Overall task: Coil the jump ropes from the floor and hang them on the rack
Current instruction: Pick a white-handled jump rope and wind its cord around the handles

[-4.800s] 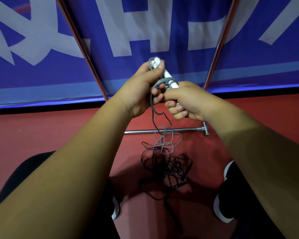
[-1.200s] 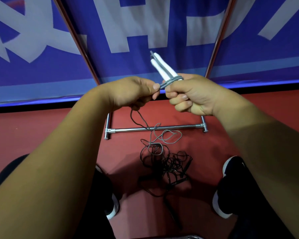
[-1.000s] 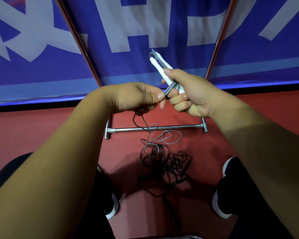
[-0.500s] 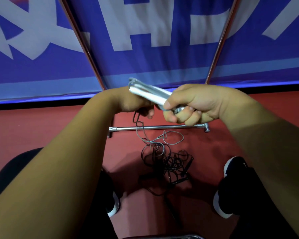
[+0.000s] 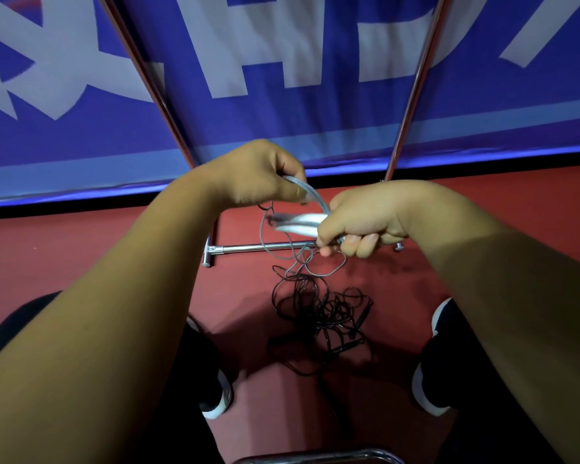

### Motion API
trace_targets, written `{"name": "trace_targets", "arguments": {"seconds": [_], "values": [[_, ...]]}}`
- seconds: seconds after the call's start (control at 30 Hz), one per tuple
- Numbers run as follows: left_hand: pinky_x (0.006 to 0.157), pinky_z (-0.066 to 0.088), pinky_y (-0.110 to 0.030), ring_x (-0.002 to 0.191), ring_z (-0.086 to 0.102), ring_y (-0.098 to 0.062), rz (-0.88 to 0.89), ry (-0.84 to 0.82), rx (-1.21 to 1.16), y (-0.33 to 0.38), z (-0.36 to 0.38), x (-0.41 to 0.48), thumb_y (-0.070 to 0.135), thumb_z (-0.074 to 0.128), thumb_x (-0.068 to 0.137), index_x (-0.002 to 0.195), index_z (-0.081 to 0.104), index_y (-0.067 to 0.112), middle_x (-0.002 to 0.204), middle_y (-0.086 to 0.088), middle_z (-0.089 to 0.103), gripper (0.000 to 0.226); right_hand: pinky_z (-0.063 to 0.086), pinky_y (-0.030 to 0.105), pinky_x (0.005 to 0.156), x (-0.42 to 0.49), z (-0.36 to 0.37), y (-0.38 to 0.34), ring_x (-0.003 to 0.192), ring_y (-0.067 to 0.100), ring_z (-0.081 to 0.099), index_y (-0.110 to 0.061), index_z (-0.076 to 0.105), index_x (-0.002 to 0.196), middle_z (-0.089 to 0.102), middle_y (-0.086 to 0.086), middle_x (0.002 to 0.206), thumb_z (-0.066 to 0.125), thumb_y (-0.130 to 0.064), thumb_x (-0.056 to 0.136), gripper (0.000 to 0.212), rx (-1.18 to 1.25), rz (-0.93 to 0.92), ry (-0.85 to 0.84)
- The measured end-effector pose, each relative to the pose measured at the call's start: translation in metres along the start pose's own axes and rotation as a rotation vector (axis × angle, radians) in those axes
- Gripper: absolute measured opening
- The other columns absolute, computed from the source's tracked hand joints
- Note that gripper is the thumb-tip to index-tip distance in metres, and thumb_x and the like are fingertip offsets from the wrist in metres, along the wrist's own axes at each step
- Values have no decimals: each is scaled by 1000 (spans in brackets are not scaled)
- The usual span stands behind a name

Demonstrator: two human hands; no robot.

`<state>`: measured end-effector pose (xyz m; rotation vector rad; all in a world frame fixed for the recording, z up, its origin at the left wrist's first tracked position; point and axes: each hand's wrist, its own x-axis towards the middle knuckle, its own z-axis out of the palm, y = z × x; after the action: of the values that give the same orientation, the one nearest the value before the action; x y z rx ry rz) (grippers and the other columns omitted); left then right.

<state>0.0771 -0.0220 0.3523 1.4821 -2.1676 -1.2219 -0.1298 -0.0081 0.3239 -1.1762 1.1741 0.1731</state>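
Both hands were observed raised together in front of the rack [image 5: 248, 248], just apart from each other. The left hand [image 5: 258, 175] was seen curled round a loop of the grey jump rope [image 5: 310, 195], the cord being pinched under thumb and fingers. The right hand [image 5: 365, 216] was clamped round the pair of white handles [image 5: 295, 224], which were held side by side, nearly level, with the free ends pointed toward the left hand. A short arc of grey cord was noted bridging the two hands. The remainder of the grey cord was recorded hanging below the hands to the floor [image 5: 81, 249], where loose loops were laid across and just in front of the rack's low cross bar. A black jump rope [image 5: 318, 306] was found lying tangled on the red floor nearer the person, between the two dark shoes [image 5: 215, 396], its upper loops touching or overlapping the grey loops; which could not be told. The rack's two slanted uprights were seen rising before a blue banner [image 5: 282, 112] with pale lettering. A chrome tube [image 5: 315, 456] was noted at the lower edge.
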Motion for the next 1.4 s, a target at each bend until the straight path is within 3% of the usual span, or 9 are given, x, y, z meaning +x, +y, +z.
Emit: {"name": "trace_targets", "arguments": {"seconds": [0.1, 0.2, 0.3, 0.4, 0.5, 0.57, 0.73, 0.93, 1.4], "values": [[79, 51, -25, 74, 62, -5, -61, -100, 142, 6, -2, -2, 37, 76, 93, 96, 81, 29, 79, 8, 75, 10, 18, 15, 37, 15, -11, 5, 46, 9, 30, -6, 54, 104, 54, 7, 66, 51, 3, 96, 13, 131, -76, 199], [65, 50, -28, 63, 65, -14, -193, -274, 165, 4, 5, -2, 24, 59, 105, 103, 73, 17, 72, -1, 73, 15, 19, 16, 39, 25, -20, 8, 45, 9, 28, -13, 51, 114, 49, 7, 71, 50, 2, 98, 22, 258, -181, 319], [64, 63, -41, 73, 78, -31, -365, -238, -5, -1, 17, 0, 13, 48, 108, 113, 59, 4, 86, -14, 79, 15, 18, 17, 40, 27, -18, 3, 44, 8, 28, -15, 54, 114, 48, 5, 69, 59, -2, 101, 19, 347, -287, 336], [78, 62, -54, 85, 77, -44, -397, -158, -104, -2, 22, 1, 10, 38, 108, 119, 53, 6, 91, -16, 79, 19, 17, 18, 41, 24, -13, -7, 49, 7, 26, -21, 60, 106, 49, -1, 69, 76, -29, 98, 19, 436, -370, 309], [85, 56, -45, 99, 77, -36, -285, -99, -262, -5, 19, 3, 20, 42, 112, 114, 59, 9, 105, -19, 77, 19, 17, 20, 41, 21, -15, -15, 51, 7, 25, -23, 58, 104, 49, -1, 73, 73, -68, 90, 50, 616, -381, 348], [92, 54, -39, 106, 76, -26, -194, -89, -342, -6, 12, 1, 24, 50, 111, 111, 64, 11, 111, -14, 78, 20, 18, 20, 38, 20, -19, -16, 50, 8, 26, -21, 56, 108, 50, 2, 75, 67, -73, 91, 57, 709, -384, 364], [96, 53, -21, 107, 73, -16, -7, -143, -390, -6, -3, -4, 14, 66, 100, 117, 74, 8, 112, -13, 78, 20, 20, 19, 36, 15, -21, -16, 48, 7, 27, -17, 60, 130, 51, 2, 72, 69, -62, 96, 57, 735, -395, 312], [99, 57, -34, 96, 73, -20, -102, -360, -283, -11, 0, -8, 5, 58, 103, 132, 67, 7, 109, -13, 79, 30, 13, 19, 38, -1, -23, -21, 48, 6, 22, -13, 60, 116, 47, -2, 66, 63, -53, 101, 43, 589, -370, 297], [74, 66, -44, 84, 76, -25, -310, -113, -205, -33, 20, 5, 26, 70, 100, 106, 71, 3, 90, -15, 71, 24, 5, 22, 42, -20, -11, -23, 46, 5, 14, -10, 47, 101, 44, 0, 66, 46, -16, 102, 7, 341, -293, -31]]}}
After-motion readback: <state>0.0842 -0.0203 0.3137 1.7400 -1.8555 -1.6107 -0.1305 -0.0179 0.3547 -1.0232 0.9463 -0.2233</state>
